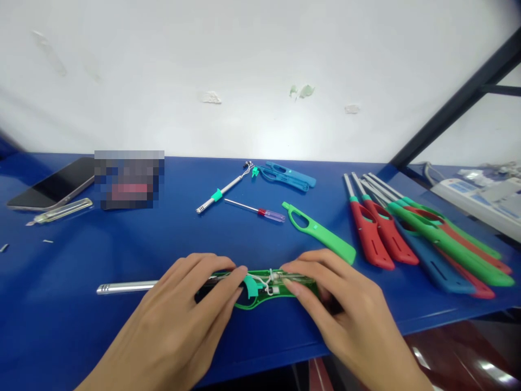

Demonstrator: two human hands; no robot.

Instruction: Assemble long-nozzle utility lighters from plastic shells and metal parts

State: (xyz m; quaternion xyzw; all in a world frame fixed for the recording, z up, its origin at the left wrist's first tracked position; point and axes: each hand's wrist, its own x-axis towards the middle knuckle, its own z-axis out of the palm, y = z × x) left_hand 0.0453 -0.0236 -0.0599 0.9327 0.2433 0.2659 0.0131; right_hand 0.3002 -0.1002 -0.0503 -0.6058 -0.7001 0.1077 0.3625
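Observation:
An opened green gas lighter [260, 301] lies sideways near the table's front edge, its inside facing up. My left hand [191, 309] is closed over its front part, with the silver tube [126, 287] sticking out to the left. My right hand [342, 304] grips the handle end, thumb and fingers at the clear fuel tank [280, 277]. Between the hands show a teal trigger [252, 287] and white wires. Behind my right hand rests the loose green half shell [319, 232].
A screwdriver [260, 210], a loose lighter tube [223, 191] and blue shells [288, 176] lie behind. Several assembled lighters [372, 233] are piled at right. A phone [52, 184] and a clear fuel tank [63, 210] lie at left. A white wall [252, 125] rises behind.

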